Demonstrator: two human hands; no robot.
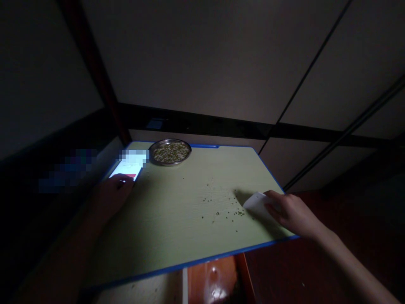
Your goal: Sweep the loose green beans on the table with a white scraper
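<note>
A pale green table (177,223) with a blue rim fills the middle of the view in dim light. My right hand (289,211) rests near its right edge, fingers closed on a white card-like piece (257,202) that stands against the tabletop. Small green beans (221,207) lie scattered just left of that piece. My left hand (112,194) lies at the table's left edge, fingertip touching the lit screen of a phone (128,166). A round metal plate (170,152) full of beans sits at the far edge.
A dark wall strip and pale wall panels stand behind the table. A reddish-brown wooden surface (211,278) shows below the near edge. The room to the left is dark.
</note>
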